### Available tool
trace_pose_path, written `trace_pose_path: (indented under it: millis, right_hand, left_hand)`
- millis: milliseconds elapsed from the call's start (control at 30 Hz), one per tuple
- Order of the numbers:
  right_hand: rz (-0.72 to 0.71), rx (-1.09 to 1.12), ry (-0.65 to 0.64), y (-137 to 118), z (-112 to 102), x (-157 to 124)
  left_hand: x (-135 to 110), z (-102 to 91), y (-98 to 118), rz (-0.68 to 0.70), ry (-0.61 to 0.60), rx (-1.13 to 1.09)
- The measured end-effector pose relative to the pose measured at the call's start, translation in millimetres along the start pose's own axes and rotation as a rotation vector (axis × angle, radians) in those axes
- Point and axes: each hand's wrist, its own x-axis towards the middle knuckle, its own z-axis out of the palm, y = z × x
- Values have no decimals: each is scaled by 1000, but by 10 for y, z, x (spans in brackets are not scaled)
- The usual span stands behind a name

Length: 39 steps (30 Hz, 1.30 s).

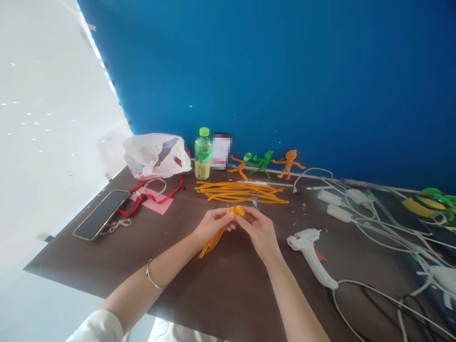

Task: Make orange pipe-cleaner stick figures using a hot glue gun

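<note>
My left hand point(213, 224) and my right hand point(259, 229) meet over the dark brown table point(117, 251), both pinched on a bundle of orange pipe cleaners point(218, 235). The bundle's upper end is coiled between my fingertips and its loose ends trail down-left under my left hand. A silver bangle circles my left wrist. Just beyond my fingers lies a pile of loose orange pipe cleaners point(240, 192), with small scissors point(254, 200) resting on it.
A white glue gun point(309, 251) lies right of my hands, its cord running off among tangled white cables point(377, 218). Three pipe-cleaner figures point(265, 164), a green-capped bottle point(203, 154) and a plastic bag point(156, 154) stand by the blue wall. A phone point(101, 213) and red lanyard lie left.
</note>
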Motion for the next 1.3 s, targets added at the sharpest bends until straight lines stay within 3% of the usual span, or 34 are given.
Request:
trace_pose_path:
  millis: [200, 400, 567, 700, 800, 1067, 1300]
  right_hand:
    - [2, -22, -81, -8, -30, 12]
    - [28, -53, -70, -33, -48, 3]
    - [10, -76, -79, -63, -55, 3]
    - [-90, -156, 14, -98, -16, -17]
    - [-246, -239, 103, -109, 12, -46]
    - [-599, -616, 89, -81, -4, -81]
    - [-566, -579, 112, -69, 52, -90]
  left_hand:
    - [2, -16, 13, -37, -31, -48]
    - [8, -69, 31, -95, -73, -49]
    - [4, -51, 36, -39, -17, 3]
    - [3, -24, 40, 109, 55, 80]
    - [-6, -11, 36, 192, 63, 115]
    - [-40, 34, 1, 220, 80, 122]
    - [-56, 77, 37, 260, 123, 133]
